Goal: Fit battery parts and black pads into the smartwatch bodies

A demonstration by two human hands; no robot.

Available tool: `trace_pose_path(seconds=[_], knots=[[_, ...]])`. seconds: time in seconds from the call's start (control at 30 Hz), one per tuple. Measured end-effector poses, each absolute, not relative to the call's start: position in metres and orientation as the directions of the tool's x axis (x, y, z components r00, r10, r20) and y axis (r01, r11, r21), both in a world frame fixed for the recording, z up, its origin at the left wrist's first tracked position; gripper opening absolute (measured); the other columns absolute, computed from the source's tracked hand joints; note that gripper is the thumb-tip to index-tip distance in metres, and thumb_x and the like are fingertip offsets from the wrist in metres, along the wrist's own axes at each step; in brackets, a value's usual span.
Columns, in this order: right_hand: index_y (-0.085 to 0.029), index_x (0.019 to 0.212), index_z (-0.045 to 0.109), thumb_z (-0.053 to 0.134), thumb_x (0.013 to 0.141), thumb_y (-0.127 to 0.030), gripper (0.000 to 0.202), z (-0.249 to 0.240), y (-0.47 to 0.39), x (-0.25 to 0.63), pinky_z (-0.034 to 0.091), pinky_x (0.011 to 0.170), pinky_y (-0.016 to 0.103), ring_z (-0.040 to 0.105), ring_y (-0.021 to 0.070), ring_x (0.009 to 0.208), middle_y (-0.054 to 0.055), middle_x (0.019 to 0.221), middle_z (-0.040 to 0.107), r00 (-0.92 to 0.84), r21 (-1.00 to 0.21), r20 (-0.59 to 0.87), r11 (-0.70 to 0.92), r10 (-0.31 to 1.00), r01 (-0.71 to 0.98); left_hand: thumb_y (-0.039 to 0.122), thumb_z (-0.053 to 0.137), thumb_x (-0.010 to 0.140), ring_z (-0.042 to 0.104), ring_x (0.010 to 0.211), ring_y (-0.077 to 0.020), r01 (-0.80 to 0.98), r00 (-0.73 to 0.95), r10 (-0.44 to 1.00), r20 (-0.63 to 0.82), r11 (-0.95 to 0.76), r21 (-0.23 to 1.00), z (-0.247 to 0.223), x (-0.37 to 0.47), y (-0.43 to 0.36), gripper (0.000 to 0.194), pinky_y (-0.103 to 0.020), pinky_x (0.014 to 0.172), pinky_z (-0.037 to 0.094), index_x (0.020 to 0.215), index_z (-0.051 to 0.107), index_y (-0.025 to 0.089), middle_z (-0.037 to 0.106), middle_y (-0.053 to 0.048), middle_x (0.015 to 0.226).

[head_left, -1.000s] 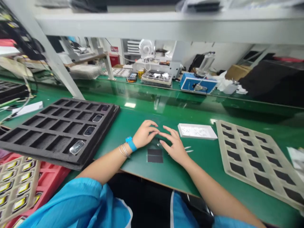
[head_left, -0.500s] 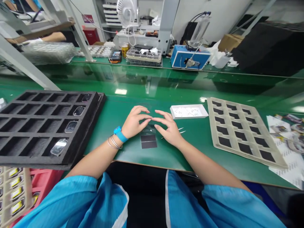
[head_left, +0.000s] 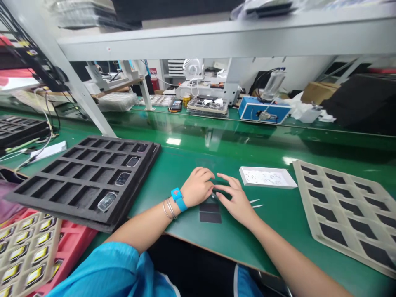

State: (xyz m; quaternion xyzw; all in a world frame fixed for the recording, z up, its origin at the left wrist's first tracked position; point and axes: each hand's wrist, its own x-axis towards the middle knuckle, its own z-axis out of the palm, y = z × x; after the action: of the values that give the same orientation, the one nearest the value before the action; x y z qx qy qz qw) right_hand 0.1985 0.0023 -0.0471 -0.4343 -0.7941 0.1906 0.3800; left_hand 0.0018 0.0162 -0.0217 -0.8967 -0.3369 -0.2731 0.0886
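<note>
My left hand [head_left: 198, 187], with a blue wristband and bangles, has its fingers bent together, thumb and fingertips meeting. Whatever they pinch is too small to make out. The fingers of my right hand [head_left: 233, 198] are spread, one fingertip touching or almost touching the left fingertips. Below both hands, a black sheet [head_left: 210, 217] crossed by a thin line lies flat on the green bench. To the right of my right hand are two thin pale points [head_left: 258, 206], like tweezer tips. Behind them sits a shallow white box [head_left: 284, 183] with several tiny pieces inside.
At left stands a black foam tray [head_left: 83, 175] with several rounded-rectangular watch-like parts in its right column. A beige tray [head_left: 312, 218] with black-lined pockets lies at right. Lower left, another beige tray [head_left: 29, 255] rests on red trays. A blue machine [head_left: 262, 110] stands behind.
The camera view has tilted up and turned left, so the bench appears lower and further right. My left fingers have curled in more; the hands stay together above the black sheet.
</note>
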Motion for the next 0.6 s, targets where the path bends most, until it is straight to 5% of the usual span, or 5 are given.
trace_pose_path(seconds=[0.6], knots=[[-0.027,0.097,0.079,0.063,0.081,-0.022,0.023,-0.0468,0.0051,0.1962,0.036,0.116,0.057,0.049,0.0293,0.132,0.006,0.137,0.061,-0.324,-0.769,0.220,0.368,0.920,0.524,0.014,0.056,0.089,0.058,0.117,-0.0246,0.682,0.648,0.573,0.502,-0.730,-0.048,-0.0250,0.0108,0.0090,0.016,-0.052,0.112,0.041,0.084,0.072,0.016,0.069,-0.009,0.113]])
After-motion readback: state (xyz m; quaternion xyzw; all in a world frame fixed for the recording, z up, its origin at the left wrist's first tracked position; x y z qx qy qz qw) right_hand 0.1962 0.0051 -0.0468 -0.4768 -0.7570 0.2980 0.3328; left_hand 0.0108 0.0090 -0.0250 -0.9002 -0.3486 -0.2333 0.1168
